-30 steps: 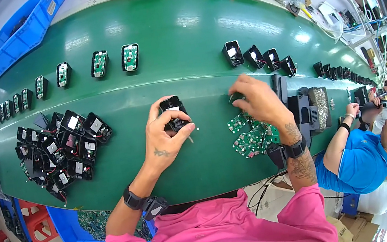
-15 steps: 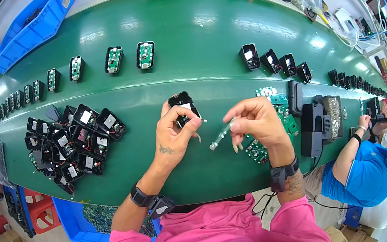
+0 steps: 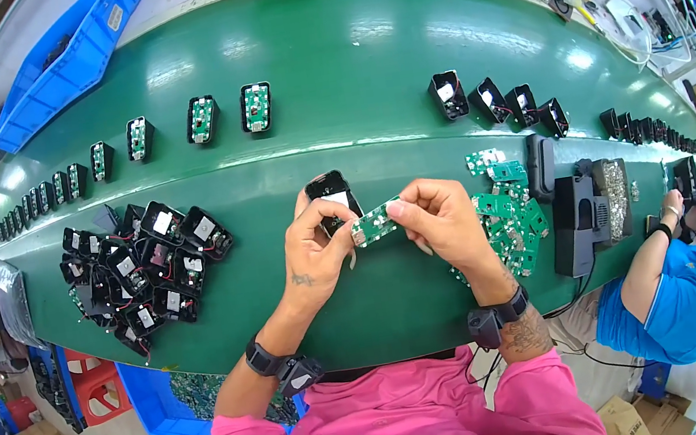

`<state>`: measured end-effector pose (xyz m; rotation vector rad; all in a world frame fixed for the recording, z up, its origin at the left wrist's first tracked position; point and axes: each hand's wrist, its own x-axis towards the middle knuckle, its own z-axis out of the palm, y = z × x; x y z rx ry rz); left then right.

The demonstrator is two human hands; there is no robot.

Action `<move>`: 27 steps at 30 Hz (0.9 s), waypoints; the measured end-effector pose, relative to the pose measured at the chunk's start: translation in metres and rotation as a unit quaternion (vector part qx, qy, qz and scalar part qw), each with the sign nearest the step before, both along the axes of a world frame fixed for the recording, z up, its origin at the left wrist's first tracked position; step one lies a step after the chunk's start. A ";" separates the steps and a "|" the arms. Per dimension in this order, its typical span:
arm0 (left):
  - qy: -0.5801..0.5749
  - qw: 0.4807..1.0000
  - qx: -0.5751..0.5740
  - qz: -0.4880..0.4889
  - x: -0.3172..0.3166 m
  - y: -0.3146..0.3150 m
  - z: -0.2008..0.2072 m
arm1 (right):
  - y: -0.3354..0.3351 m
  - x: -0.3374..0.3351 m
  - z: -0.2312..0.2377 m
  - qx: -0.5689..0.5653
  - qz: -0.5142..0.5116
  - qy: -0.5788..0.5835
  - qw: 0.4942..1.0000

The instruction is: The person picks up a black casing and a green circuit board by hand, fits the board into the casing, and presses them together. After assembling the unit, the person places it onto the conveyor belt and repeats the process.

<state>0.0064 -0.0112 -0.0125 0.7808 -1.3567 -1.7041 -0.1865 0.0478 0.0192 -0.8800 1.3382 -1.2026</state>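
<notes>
My left hand [image 3: 314,244] is closed round a black plastic housing [image 3: 328,187], held upright with its hollow side facing me and a white piece inside. In my right hand [image 3: 437,221] a green circuit board [image 3: 374,225] is pinched between thumb and fingers. The board's left end meets my left fingertips, beside the lower edge of the housing. Whatever wire is between them is too small to make out. To the right lies a loose pile of green circuit boards [image 3: 516,225]; a heap of black housings [image 3: 145,264] sits on the left.
Along the back left stands a row of housings fitted with boards [image 3: 257,107]. Open housings [image 3: 447,95] line the back right. A black device [image 3: 574,226] and a tray of small metal parts [image 3: 613,196] stand at right, near a co-worker in blue [image 3: 666,297]. A blue bin [image 3: 69,65] is far left.
My right hand has moved left and up, bringing the circuit board to the housing in my left hand. The board has turned so its flat face shows.
</notes>
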 end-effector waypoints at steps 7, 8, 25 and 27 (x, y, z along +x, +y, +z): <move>0.053 0.997 0.032 -0.050 -0.011 0.010 0.013 | 0.001 0.002 -0.001 0.011 -0.019 0.033 0.999; 0.044 0.996 0.049 -0.054 -0.010 0.009 0.014 | 0.002 0.001 -0.002 0.015 -0.026 0.051 0.998; 0.047 0.991 0.110 -0.061 -0.004 0.005 0.023 | 0.005 0.013 -0.009 -0.045 -0.045 0.108 0.992; 0.028 0.986 0.148 -0.066 -0.003 0.003 0.026 | 0.005 0.009 -0.008 -0.028 -0.050 0.105 0.993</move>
